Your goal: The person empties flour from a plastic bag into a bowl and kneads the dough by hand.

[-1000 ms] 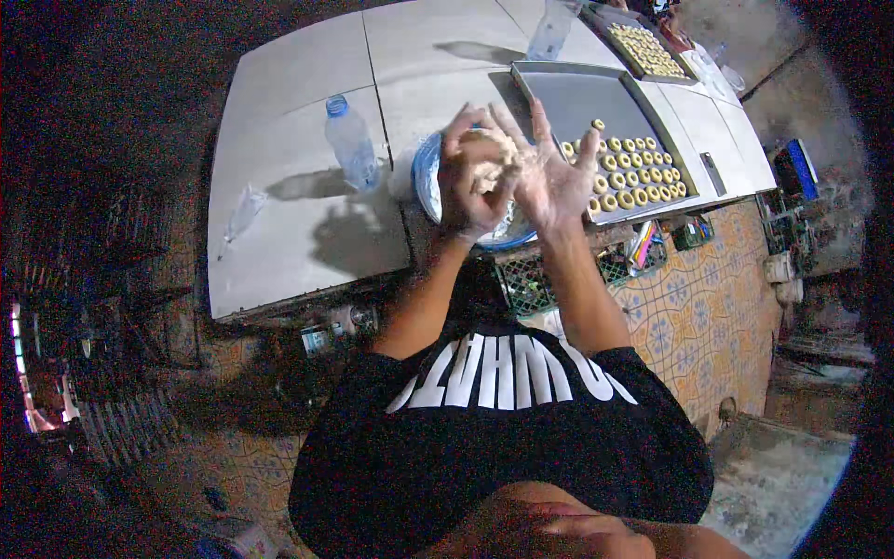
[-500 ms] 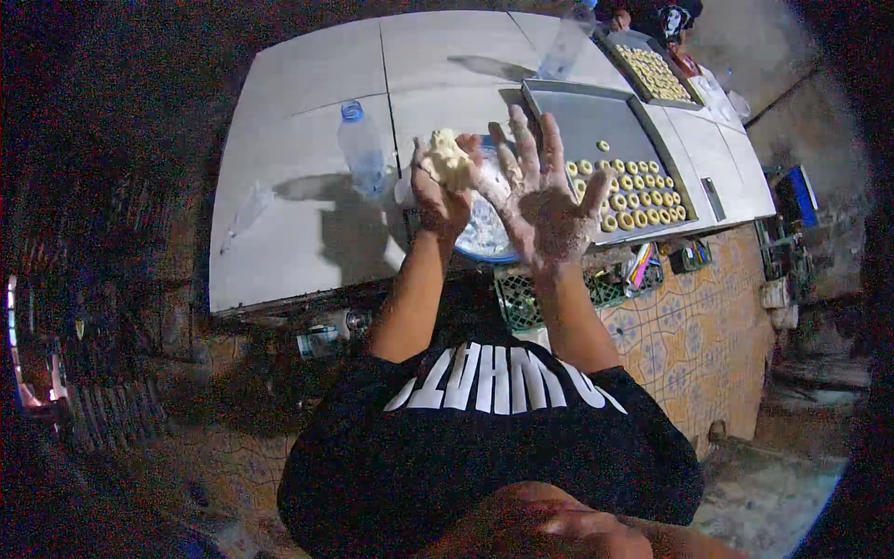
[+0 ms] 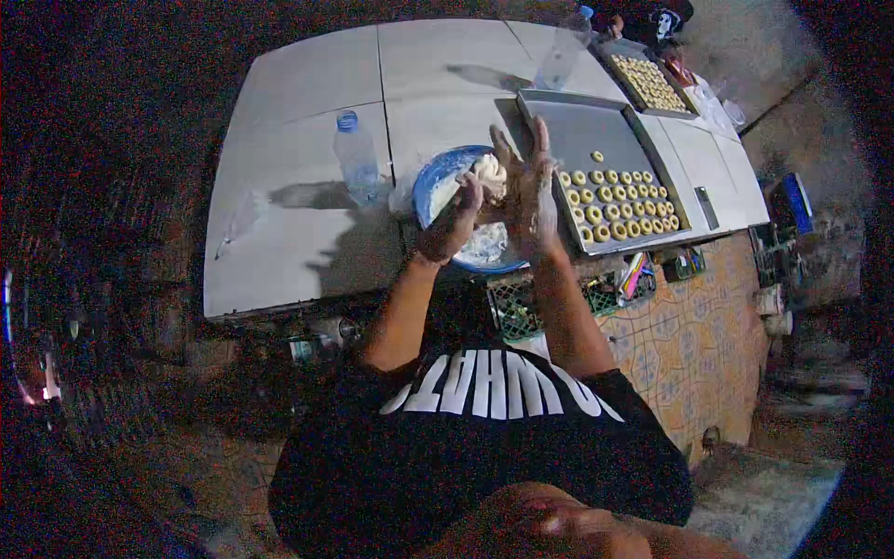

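Over a blue bowl (image 3: 426, 186) of white flour, both my floury hands come together around a pale lump of dough (image 3: 490, 171). My left hand (image 3: 453, 225) cups the lump from its near left side, fingers curled against it. On the other side, my right hand (image 3: 537, 200) is turned edge-on with its fingers stretched out, its palm toward the dough. Whether that palm touches the lump I cannot tell. Just right of my right hand, a grey metal tray (image 3: 587, 116) carries several rows of small ring-shaped dough pieces (image 3: 619, 211).
A clear bottle with a blue cap (image 3: 356, 158) stands left of the bowl, another bottle (image 3: 561, 56) at the back. A second tray of rings (image 3: 650, 84) lies far right, near another person (image 3: 666, 20). A phone-like dark object (image 3: 706, 207) and a green crate (image 3: 515, 312) are nearby.
My right hand has turned from spread and palm-up to edge-on and moved in beside the dough. My left hand has brought the lump rightward and slightly lower, over the bowl.
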A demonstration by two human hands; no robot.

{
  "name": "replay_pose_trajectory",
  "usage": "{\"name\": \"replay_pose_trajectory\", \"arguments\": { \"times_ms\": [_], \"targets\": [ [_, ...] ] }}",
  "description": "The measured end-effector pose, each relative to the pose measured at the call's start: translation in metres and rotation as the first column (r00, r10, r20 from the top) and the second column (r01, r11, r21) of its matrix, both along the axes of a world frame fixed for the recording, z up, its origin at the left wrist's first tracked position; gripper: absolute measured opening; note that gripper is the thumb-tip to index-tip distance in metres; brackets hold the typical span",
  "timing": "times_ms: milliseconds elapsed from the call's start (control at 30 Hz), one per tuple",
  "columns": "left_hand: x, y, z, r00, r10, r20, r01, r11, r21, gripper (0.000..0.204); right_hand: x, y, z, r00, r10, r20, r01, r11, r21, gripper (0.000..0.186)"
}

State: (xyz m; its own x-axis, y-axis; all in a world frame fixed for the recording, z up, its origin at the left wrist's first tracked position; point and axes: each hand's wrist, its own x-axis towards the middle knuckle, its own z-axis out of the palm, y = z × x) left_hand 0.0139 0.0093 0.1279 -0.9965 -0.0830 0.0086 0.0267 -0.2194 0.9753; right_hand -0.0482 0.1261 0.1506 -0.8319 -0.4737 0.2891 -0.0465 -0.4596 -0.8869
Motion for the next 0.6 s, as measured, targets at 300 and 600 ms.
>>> {"name": "replay_pose_trajectory", "arguments": {
  "times_ms": [300,600],
  "targets": [
    [-0.021,-0.008,-0.019,0.995,-0.082,-0.05,0.094,0.932,0.349,0.044,-0.014,0.021,-0.03,0.906,0.074,-0.418,0.129,0.89,0.436,0.076],
    [-0.029,-0.021,-0.031,0.941,-0.32,-0.114,0.338,0.907,0.251,0.063,-0.009,0.024,0.007,0.928,0.145,-0.342,-0.078,0.976,0.202,0.092]
  ]
}}
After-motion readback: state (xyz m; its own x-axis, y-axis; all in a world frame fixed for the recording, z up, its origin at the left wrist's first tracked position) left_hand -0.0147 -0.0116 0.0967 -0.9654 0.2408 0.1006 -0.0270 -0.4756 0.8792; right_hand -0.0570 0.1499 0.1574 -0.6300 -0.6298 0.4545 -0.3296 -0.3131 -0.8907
